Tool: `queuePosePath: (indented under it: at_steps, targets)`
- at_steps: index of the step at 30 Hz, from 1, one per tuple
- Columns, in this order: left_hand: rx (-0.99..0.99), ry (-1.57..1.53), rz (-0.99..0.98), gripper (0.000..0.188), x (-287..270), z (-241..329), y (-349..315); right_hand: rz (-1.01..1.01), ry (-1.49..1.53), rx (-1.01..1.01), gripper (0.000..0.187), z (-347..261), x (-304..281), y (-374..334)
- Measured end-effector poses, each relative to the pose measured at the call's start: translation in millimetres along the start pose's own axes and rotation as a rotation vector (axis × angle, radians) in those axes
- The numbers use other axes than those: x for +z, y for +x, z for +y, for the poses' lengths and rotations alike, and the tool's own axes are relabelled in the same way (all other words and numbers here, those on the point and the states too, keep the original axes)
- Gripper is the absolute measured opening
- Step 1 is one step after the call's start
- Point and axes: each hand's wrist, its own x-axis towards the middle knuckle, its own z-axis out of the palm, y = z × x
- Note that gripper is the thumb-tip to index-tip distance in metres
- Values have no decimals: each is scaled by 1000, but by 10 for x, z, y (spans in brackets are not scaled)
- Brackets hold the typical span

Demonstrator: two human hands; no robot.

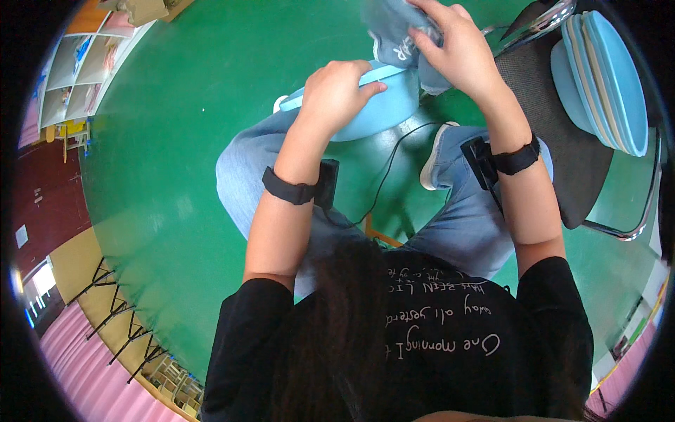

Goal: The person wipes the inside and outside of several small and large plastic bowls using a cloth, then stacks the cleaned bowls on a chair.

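My left hand (333, 97) grips the rim of a light blue plastic basin (391, 105), thumb on the near side and fingers curled over the edge. The basin is tilted on its side above the floor, between my knees. In my right hand (460, 55) is a blue-grey cloth (395, 34) with white lettering and a pale edge, pinched between thumb and fingers. The cloth hangs against the basin's right rim, and its upper part is blurred and cut off by the picture's edge. Most of the basin's inside is hidden.
On my right, a stack of blue and beige basins (610, 81) stands on a dark chair (538, 91) with a metal frame. A black cable (391, 158) runs between my legs over the green floor (176, 133). White shelves (74, 67) stand far left.
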Motion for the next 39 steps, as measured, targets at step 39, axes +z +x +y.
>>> queuePosePath:
  at_steps: [39]
  targets:
    - [105, 49, 59, 27, -4, -25, 19, -279, 538, -31, 37, 198, 469, -116]
